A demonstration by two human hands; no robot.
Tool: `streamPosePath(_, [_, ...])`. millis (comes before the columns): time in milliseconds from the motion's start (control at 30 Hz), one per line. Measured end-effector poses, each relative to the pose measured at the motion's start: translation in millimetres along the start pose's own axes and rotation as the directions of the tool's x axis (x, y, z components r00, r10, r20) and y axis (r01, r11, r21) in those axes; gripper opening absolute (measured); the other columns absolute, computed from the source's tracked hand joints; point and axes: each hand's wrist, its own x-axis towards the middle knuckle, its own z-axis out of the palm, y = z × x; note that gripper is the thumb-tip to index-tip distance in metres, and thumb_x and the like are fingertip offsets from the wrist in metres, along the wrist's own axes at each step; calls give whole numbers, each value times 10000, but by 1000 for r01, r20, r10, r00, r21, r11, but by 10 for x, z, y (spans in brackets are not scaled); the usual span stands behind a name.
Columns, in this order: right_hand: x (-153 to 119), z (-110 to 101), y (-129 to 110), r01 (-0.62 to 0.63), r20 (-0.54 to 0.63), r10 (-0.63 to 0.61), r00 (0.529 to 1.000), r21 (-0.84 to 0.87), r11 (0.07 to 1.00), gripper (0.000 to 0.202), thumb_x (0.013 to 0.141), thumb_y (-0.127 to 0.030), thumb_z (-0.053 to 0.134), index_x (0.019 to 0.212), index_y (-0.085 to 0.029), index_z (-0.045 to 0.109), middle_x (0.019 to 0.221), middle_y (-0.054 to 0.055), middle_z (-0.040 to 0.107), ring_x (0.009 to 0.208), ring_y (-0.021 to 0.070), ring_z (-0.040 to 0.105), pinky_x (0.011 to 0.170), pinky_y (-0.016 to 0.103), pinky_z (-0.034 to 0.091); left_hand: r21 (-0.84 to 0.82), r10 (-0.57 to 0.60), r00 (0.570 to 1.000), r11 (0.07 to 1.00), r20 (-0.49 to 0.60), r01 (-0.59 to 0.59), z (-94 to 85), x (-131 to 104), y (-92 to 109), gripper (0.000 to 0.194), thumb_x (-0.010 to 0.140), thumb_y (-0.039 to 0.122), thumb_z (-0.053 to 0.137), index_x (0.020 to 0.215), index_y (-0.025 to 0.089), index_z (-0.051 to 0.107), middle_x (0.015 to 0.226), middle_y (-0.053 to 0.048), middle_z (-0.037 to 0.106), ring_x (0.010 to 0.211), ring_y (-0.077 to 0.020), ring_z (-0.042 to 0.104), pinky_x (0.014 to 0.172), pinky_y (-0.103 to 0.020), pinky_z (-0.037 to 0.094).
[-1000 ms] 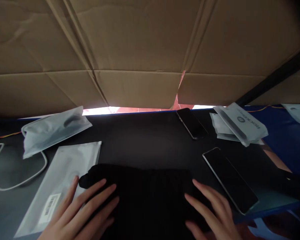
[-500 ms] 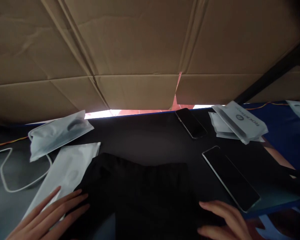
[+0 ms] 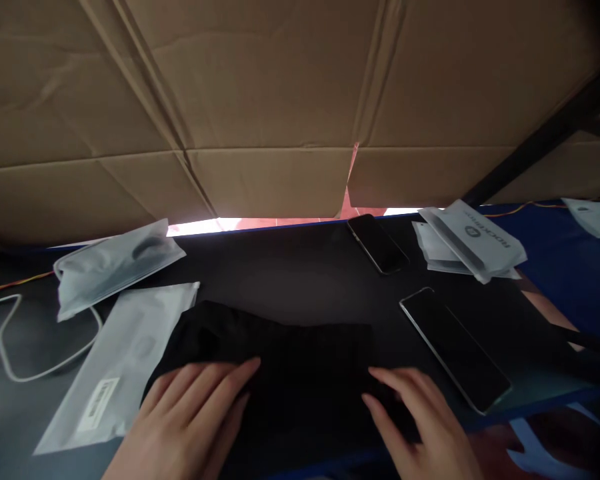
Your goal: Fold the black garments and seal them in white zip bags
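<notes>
The left hand [image 3: 183,417], half-curled, shifts from the labelled bag [image 3: 137,337] onto the cloth [image 3: 305,360] right of it, while the right hand [image 3: 427,423], fingers narrowly parted, is at the cloth's side away from the bag; both seem engaged, though I cannot tell whether either grips.

Dark tabletop [image 3: 290,280], black cloth [image 3: 305,380], two phones [image 3: 455,350], pouches [image 3: 130,353]

The black fabric piece [image 3: 300,373] seems matt and softly wrinkled, though dimness hides its weave. The barcoded zip bag [image 3: 123,353] is frosted, smooth plastic; the cardboard panel [image 3: 270,180], creased and matt; the nearer smartphone [image 3: 455,353], glassy-smooth; the white cable [image 3: 23,380], smooth.
</notes>
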Motion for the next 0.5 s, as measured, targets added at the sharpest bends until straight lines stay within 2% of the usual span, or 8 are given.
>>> streamPosePath(100, [61,65,-128,15,-143,-33,989,-127,992,224,1094,-419,670,1265,-317,772,1283,113,716,984,255,723,720,368,641,96,-38,999,995,-26,40,30,215,14,454,1079,170,512,1478,309,678,1384,-61,747,1189,-308,680,942,-463,536])
streamPosePath(167, [82,121,-233,44,-179,-70,981,-145,988,185,1060,-300,722,1232,-331,784,1335,103,691,1068,272,685,818,404,618,94,-33,999,995,-23,35,127,264,56,503,1046,95,503,1458,318,689,1424,-67,721,1248,-312,645,980,-469,521])
streamPosePath(233, [106,185,-293,124,-141,-140,980,-115,986,188,1059,-236,713,1196,-336,795,1287,76,716,1111,269,674,892,411,596,58,-17,1000,998,-19,18,215,261,68,500,1032,68,506,1418,312,710,1368,-60,740,1212,-293,650,958,-445,520])
streamPosePath(300, [127,252,-279,180,-64,-185,981,-79,980,191,1085,-220,660,1144,-331,803,1218,53,748,1083,253,689,878,392,593,26,2,1000,1000,-18,-1,258,244,41,484,1029,61,503,1381,307,728,1256,-40,774,1120,-271,671,908,-424,518])
streamPosePath(400, [127,334,-165,159,-16,-160,987,-51,986,209,1096,-204,624,1106,-316,800,1128,42,768,1010,235,714,818,372,599,-6,4,1000,1000,-10,-4,249,242,-17,468,1032,69,499,1348,318,739,1150,-7,795,1023,-246,698,861,-410,509])
streamPosePath(500, [83,371,-81,128,-40,-130,991,-49,991,156,1062,-246,706,1167,-321,794,1122,55,754,1003,247,711,793,379,610,-36,-12,1000,999,-3,12,205,224,-55,452,1055,112,515,1379,351,719,1210,4,791,1060,-240,716,891,-412,521])
